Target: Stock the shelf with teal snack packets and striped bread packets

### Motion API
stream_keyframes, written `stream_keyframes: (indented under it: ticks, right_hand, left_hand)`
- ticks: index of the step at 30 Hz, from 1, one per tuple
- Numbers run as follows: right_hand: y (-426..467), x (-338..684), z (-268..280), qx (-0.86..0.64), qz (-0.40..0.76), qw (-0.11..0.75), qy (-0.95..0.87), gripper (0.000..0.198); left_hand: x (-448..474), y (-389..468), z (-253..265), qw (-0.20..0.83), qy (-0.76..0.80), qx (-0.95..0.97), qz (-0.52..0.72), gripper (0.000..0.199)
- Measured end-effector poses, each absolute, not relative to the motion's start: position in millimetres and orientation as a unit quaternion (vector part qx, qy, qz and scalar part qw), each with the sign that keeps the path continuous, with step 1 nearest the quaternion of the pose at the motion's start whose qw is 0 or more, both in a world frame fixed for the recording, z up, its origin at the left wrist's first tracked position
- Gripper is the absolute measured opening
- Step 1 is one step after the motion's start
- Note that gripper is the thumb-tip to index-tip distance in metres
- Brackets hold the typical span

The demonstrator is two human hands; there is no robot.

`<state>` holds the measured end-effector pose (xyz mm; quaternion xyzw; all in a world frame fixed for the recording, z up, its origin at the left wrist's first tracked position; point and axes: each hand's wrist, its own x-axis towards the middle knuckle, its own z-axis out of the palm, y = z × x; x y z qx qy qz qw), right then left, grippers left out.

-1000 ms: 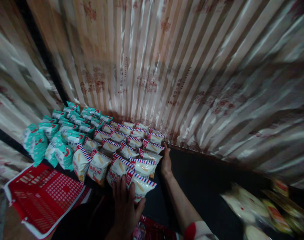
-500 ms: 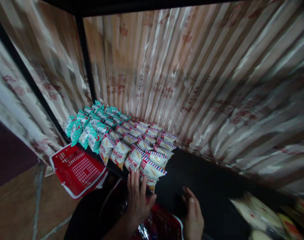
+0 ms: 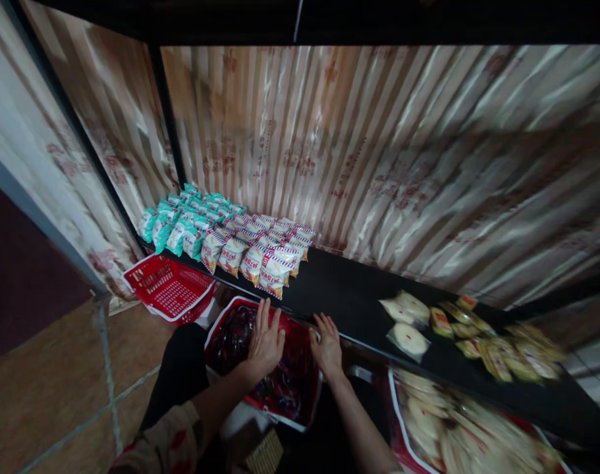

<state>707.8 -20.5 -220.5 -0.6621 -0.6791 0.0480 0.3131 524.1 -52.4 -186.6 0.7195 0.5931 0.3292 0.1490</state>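
My left hand [image 3: 266,341] hovers over a red basket with a white rim [image 3: 211,337], fingers stretched out and holding nothing. The basket contains dark, shiny packets [image 3: 234,332] whose kind I cannot make out. At the basket's right edge, close to the shelf front, my right hand [image 3: 328,347] is open, its fingers slightly bent. Beyond the left fingertips, white snack bags with striped tops [image 3: 274,270] stand in rows on the black shelf [image 3: 324,283]. Left of them are rows of teal snack bags [image 3: 181,237].
A red basket [image 3: 174,289] sits at the left below the shelf. Flat pale packs [image 3: 409,337] and yellowish packets [image 3: 507,352] lie on the shelf's right part. Another basket [image 3: 396,408], full of pale packs, stands at lower right. A pleated curtain [image 3: 300,145] hangs behind.
The view has shifted back and right, bringing more of the shelf and the lower-right basket into sight. Both hands now appear nearer each other, over the basket of dark packets.
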Motion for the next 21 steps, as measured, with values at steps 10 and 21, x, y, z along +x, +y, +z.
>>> stream_keyframes:
  ticks: [10,21]
  right_hand:
    - [-12.6,723.4,-230.6,-0.678,-0.04,0.269,-0.683,0.046]
    - [-23.2,725.9,-216.9,-0.666,0.001,0.179,-0.724,0.047]
  left_hand:
    - [495.0,22.3,-212.7,0.237,0.707,0.555,0.369,0.059]
    - [494.8,29.5,-238.7,0.166,0.711,0.6,0.327,0.06]
